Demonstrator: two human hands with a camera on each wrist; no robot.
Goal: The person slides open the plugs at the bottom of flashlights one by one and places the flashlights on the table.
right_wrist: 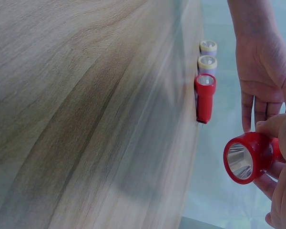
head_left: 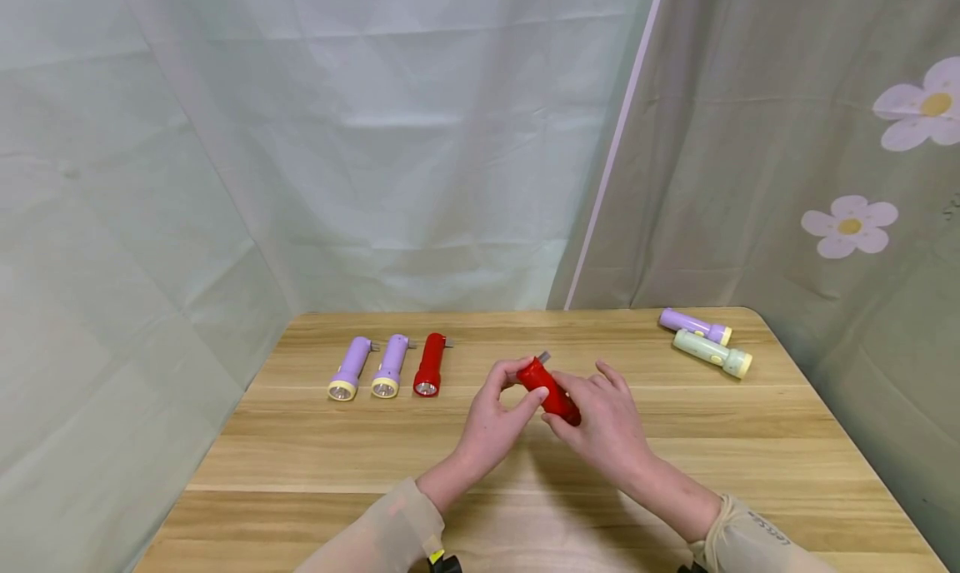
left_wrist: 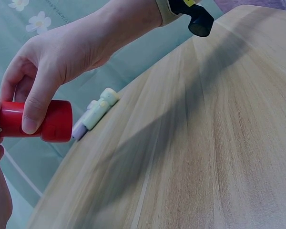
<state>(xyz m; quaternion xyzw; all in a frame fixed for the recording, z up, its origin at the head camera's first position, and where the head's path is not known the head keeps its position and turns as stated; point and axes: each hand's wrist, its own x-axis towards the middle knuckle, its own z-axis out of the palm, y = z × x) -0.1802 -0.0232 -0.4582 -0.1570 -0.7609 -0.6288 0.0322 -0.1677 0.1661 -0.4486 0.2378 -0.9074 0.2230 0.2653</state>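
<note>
A red flashlight (head_left: 542, 383) is held above the table between both hands. My left hand (head_left: 491, 423) pinches its tail end, where a small metal plug (head_left: 544, 356) sticks out. At the lens end, my right hand (head_left: 606, 427) grips the head between thumb and fingers. The right wrist view shows the round silver reflector (right_wrist: 240, 161) facing that camera. In the left wrist view, the right thumb (left_wrist: 34, 107) lies along the red body, near the wide head.
On the table's left stand in a row two purple flashlights (head_left: 351, 368) and another red flashlight (head_left: 431, 365), metal prongs out at their tails. At the back right lie a purple flashlight (head_left: 694, 326) and a pale green flashlight (head_left: 711, 353). Curtains (head_left: 450, 140) hang behind the wooden table (head_left: 315, 473).
</note>
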